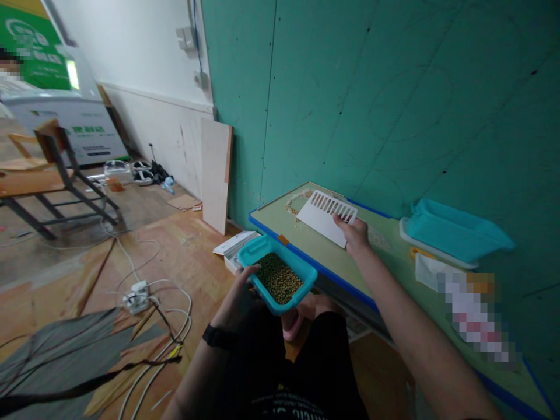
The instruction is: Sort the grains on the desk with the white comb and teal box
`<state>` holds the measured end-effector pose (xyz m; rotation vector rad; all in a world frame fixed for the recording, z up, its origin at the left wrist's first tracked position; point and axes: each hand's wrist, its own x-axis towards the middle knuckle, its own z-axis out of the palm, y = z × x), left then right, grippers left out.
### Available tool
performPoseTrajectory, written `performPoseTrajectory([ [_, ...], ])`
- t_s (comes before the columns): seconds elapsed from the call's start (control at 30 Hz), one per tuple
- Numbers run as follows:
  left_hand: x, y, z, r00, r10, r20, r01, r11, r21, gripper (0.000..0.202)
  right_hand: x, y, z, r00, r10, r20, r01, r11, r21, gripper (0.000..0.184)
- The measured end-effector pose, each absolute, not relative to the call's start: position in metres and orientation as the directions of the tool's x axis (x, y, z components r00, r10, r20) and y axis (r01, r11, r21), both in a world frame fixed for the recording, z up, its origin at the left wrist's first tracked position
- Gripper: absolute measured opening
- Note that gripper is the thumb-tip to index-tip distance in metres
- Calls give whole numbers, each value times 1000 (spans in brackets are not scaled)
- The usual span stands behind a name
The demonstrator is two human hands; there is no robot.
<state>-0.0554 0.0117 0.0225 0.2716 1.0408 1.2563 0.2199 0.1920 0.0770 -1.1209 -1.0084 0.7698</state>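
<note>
A turquoise plastic basin (308,281) holds green beans (270,269) and tan beans (286,284). My left hand (245,283) grips its left rim, thumb over the edge, and keeps it just off the table's front edge. In my right hand (355,232) is a flat white plastic scraper (321,219) with a row of slots along its far side. It is over the green tabletop (280,219). Pale and tan grains (292,205) lie scattered on the table beyond the scraper, partly hidden by it.
Another turquoise basin (459,230) rests on a white tray (409,236) at the table's right, near a white sheet (431,271) and a blurred-out item. A green wall stands behind. On the floor at left are a power strip (137,296), cables and a wooden chair (52,175).
</note>
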Motion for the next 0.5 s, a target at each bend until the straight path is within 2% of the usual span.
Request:
performPoseTrajectory([
  [0.23, -59, 13, 18, -47, 883, -467, -630, 336, 700, 47, 217, 199, 75, 347, 906, 243, -3, 260, -966, 51],
  [0.5, -62, 12, 20, -78, 891, -447, -611, 312, 727, 48, 213, 205, 70, 290, 930, 227, -52, 252, -966, 53],
])
